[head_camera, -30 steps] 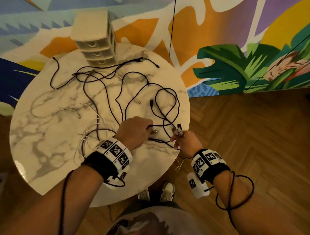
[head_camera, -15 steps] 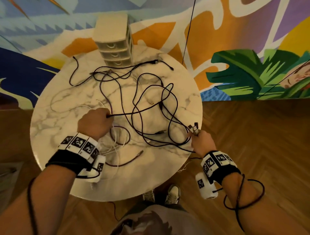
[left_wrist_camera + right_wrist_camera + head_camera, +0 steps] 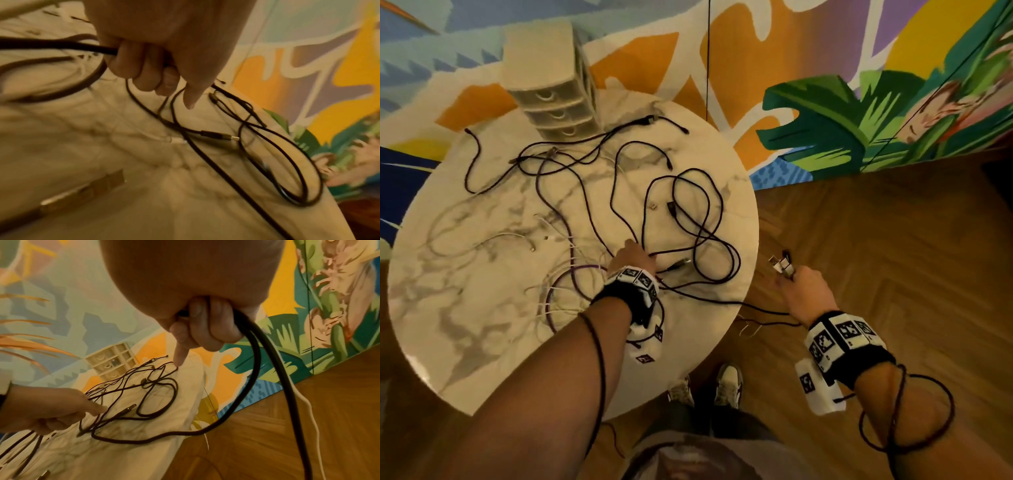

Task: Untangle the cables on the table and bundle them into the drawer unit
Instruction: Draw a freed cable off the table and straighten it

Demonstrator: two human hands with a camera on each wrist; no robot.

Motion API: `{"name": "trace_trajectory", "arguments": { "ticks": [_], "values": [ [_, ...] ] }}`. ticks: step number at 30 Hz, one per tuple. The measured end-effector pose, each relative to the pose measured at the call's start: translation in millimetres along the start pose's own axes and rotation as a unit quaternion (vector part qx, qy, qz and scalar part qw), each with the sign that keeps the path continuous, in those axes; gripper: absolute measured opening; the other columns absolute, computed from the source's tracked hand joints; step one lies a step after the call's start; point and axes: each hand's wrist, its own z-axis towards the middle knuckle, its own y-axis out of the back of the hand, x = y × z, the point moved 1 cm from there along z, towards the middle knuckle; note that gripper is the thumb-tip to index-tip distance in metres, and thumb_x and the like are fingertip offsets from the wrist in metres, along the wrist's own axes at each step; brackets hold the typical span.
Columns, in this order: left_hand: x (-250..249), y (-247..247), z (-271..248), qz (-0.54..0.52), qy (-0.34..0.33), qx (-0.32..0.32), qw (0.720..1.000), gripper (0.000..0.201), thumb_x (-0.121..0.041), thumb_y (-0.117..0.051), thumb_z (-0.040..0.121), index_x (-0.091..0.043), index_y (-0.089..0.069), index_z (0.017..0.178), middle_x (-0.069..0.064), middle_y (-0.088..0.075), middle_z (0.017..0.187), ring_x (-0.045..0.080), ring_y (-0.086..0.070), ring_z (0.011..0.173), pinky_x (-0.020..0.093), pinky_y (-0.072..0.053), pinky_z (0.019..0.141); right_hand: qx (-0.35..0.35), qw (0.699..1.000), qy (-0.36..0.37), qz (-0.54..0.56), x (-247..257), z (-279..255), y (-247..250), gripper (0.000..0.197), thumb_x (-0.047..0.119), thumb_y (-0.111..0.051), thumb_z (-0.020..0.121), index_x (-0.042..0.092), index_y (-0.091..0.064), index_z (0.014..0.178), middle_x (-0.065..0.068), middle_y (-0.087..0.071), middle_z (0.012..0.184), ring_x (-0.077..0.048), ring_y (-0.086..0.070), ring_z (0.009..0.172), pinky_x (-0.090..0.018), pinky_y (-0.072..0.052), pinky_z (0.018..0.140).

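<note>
Near the tabletop's front-right edge, my left hand [image 3: 632, 257] has its fingers curled round a few black cables [image 3: 690, 219] from the tangle spread across the marble table [image 3: 465, 329]. Off past the right edge, my right hand [image 3: 803, 291] grips some plug ends [image 3: 781, 266] plus a black and a white lead. Drawer unit [image 3: 551, 82] sits at the far edge.

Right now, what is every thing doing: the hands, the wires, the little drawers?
left hand: over the table, gripping black cables.
right hand: off the table edge, gripping cable plugs.
black cables: tangled, loops crossing.
white cables: loose on the table.
drawer unit: upright, drawers closed.
</note>
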Motion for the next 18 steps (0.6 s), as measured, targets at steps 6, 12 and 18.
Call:
{"name": "trace_trajectory", "arguments": {
  "ticks": [6, 12, 18],
  "values": [
    [9.7, -0.7, 21.0, -0.007, -0.011, -0.008, 1.0, 0.035, -0.027, -0.055, 0.09, 0.003, -0.058, 0.108, 0.024, -0.059, 0.114, 0.04, -0.056, 0.104, 0.039, -0.045, 0.079, -0.005, 0.999, -0.009, 0.042, -17.5, 0.2, 0.0, 0.021, 0.028, -0.055, 0.089, 0.011, -0.066, 0.083, -0.009, -0.062, 0.073, -0.029, -0.057, 0.066, -0.036, -0.045, 0.062],
    [-20.2, 28.9, 3.6, -0.152, -0.103, -0.11, 0.977, 0.018, -0.024, -0.057, 0.089, -0.006, -0.055, 0.087, 0.015, -0.061, 0.087, 0.035, -0.058, 0.087, 0.032, -0.038, 0.065, -0.015, 0.998, -0.014, 0.058, -28.8, 4.0, 7.8, 0.022, 0.028, -0.052, 0.091, 0.013, -0.067, 0.083, -0.006, -0.061, 0.073, -0.025, -0.053, 0.062, -0.032, -0.042, 0.06],
    [-109.6, 121.5, -54.2, -0.248, -0.356, -0.223, 0.873, 0.013, -0.012, -0.055, 0.083, -0.017, -0.044, 0.085, 0.003, -0.057, 0.078, 0.025, -0.055, 0.071, 0.038, -0.048, 0.066, -0.067, 0.996, -0.043, 0.027, -48.9, 9.9, 25.5, 0.028, 0.031, -0.046, 0.092, 0.012, -0.067, 0.091, -0.011, -0.065, 0.082, -0.033, -0.062, 0.073, -0.038, -0.051, 0.068]
  ]
}}
